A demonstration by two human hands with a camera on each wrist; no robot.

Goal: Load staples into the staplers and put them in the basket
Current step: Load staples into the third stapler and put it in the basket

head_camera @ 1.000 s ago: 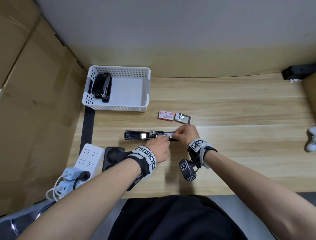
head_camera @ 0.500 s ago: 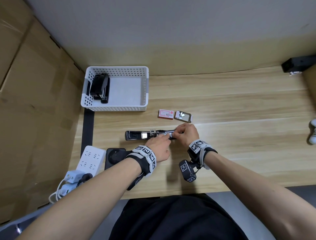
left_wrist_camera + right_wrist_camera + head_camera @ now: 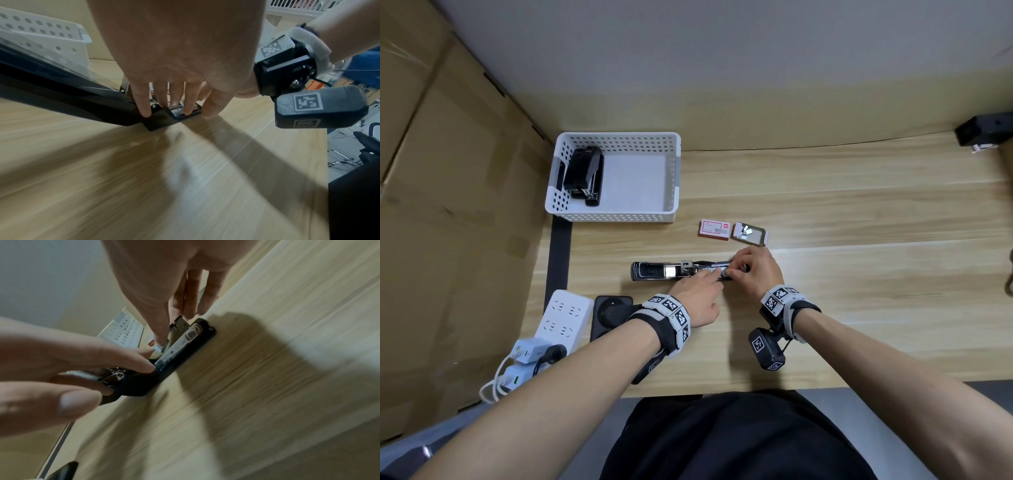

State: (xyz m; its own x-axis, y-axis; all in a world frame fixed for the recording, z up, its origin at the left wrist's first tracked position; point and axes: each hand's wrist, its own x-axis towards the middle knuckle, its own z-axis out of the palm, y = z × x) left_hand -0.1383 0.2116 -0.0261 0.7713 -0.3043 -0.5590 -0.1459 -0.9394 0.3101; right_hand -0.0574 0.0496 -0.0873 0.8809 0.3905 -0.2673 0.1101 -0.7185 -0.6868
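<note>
From the head camera, our open stapler [image 3: 671, 271] lies flat on the desk [image 3: 859, 274], its length running left to right, just in front of us. Our left hand [image 3: 697, 296] rests on its middle, fingers stretched toward the metal track. Our right hand [image 3: 756, 270] is at the stapler's right end, fingertips bent down and pinching something small at the track; what it is we cannot tell from here. Beyond the stapler sit a red staple box [image 3: 715, 229] and, just beside it, an open tray [image 3: 750, 233] with staples in it. The basket [image 3: 674, 178] stands at the back left of the desk, and a second stapler [image 3: 583, 174] lies against its left wall. At the desk's near left are a white power strip [image 3: 563, 317] and a black adapter [image 3: 611, 313].

From the left wrist, our left fingers [image 3: 144, 104] reach down fairly straight and press on the stapler [image 3: 82, 99], spread slightly apart, not curled around it. The basket [image 3: 51, 35] shows behind.

From the right wrist, our right thumb and fingers [image 3: 193, 305] pinch a short silver strip [image 3: 164, 346] at the stapler's channel [image 3: 180, 339]. Our left fingers [image 3: 115, 356] press on the hinge end, close by.
</note>
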